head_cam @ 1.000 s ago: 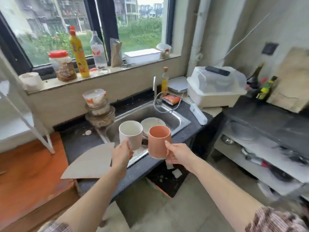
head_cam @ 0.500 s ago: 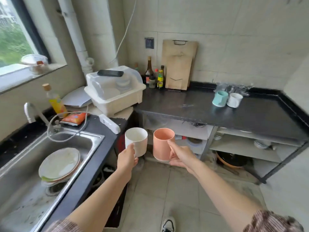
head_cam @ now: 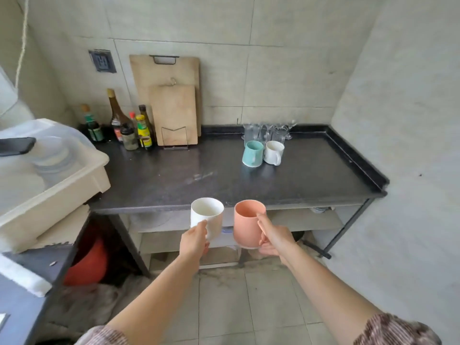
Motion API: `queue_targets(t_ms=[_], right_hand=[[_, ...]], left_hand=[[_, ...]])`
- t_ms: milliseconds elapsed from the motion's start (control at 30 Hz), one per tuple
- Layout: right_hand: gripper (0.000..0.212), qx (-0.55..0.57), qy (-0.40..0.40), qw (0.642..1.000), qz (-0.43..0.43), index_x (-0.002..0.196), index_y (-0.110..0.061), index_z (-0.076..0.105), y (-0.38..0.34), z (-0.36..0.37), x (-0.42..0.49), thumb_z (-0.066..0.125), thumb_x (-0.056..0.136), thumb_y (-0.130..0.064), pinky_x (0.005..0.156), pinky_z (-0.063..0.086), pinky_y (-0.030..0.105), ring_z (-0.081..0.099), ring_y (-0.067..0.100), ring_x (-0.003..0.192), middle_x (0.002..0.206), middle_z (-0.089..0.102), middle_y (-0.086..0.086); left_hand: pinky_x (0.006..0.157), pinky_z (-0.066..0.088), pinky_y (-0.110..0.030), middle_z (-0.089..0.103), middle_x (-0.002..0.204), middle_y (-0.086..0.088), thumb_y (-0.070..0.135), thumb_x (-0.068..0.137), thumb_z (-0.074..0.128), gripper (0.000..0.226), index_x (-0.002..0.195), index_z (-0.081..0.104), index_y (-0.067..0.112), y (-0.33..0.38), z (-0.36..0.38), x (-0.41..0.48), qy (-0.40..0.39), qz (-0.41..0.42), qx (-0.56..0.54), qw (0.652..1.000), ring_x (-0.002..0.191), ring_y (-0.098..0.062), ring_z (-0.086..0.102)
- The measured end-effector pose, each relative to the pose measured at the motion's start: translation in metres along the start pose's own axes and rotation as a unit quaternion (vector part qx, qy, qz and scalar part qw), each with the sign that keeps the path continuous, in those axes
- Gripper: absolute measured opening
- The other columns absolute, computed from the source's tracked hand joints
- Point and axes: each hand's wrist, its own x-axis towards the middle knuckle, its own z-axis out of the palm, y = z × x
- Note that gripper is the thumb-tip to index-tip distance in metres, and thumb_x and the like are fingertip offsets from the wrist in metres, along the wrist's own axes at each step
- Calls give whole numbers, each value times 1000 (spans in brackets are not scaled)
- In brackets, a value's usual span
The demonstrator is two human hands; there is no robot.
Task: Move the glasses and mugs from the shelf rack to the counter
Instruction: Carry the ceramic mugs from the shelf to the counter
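Here left hand [head_cam: 194, 241] grips white mug [head_cam: 206, 216]; right hand [head_cam: 273, 239], seemingly by handle, pink mug [head_cam: 247, 226].

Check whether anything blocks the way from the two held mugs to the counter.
Nothing visible does. The white mug in the left hand and the pink mug in the right hand hang just before the counter, whose near stretch is bare; the teal mug stands farther back.

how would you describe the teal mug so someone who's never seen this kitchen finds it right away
Look at the long black counter against the tiled wall. Toward its back right stands a cluster of clear glasses, with two mugs just in front. The teal ceramic mug is the left one; its neighbour, the white ceramic mug, is paler.
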Motion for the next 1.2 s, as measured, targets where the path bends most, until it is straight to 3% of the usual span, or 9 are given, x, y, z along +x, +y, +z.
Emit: queue_targets(t_ms=[233, 367, 533, 733, 900, 1067, 1200], right_hand=[[53, 77, 47, 995, 49, 63, -6, 61, -32, -53, 84, 68, 68, -59, 52, 57, 29, 72, 26, 71, 74, 70, 15], [56, 95, 75, 990, 76, 73, -4, 61, -58, -94, 145, 61, 71, -59, 46, 54, 28, 71, 29, 66, 78, 70, 16], [69, 54, 81, 991, 88, 82, -5, 62, -92, -150, 235, 57, 65, -72, 41, 51, 24, 72, 30, 63, 87, 72, 17], [69, -14, 50, 992, 116, 98, -4, 64, -135, -215, 341, 49, 75, -67, 55, 59, 29, 71, 30, 67, 91, 71, 14], [67, -32, 34, 990, 136, 122, -8, 52, -168, -250, 407, 41, 84, -61, 66, 59, 31, 70, 31, 74, 107, 65, 15], [59, -28, 26, 987, 159, 133, -13, 43, -190, -261, 449, 38, 88, -50, 55, 52, 28, 67, 33, 85, 118, 57, 12], [57, -19, 18, 986, 164, 135, -14, 44, -197, -258, 476, 39, 90, -49, 58, 52, 29, 66, 30, 85, 120, 55, 10]], left_hand=[[62, 46, -28, 56, 67, -9, 47, 90, 49, 35, 79, 61, 16, 34, 104, 56, -76, -18, 45, 996, 61, -21, 50], [53, 51, -23, 64, 76, -10, 47, 87, 55, 33, 82, 65, 16, 53, 172, 88, -88, -35, 41, 995, 57, -19, 57], [49, 46, -22, 62, 89, -13, 45, 87, 56, 32, 80, 61, 13, 75, 266, 128, -102, -61, 40, 992, 57, -19, 57], [63, 54, -26, 60, 101, -5, 48, 88, 56, 29, 93, 59, 20, 99, 381, 161, -82, -97, 34, 991, 86, -21, 65], [66, 55, -27, 55, 107, -3, 44, 89, 58, 25, 87, 61, 19, 112, 451, 184, -85, -110, 11, 990, 91, -22, 65], [64, 53, -24, 58, 96, 1, 45, 89, 56, 32, 87, 63, 14, 122, 495, 208, -88, -121, 4, 989, 93, -21, 64], [68, 53, -26, 62, 103, -6, 47, 89, 56, 35, 91, 65, 13, 126, 514, 231, -95, -122, 9, 988, 96, -20, 63]])
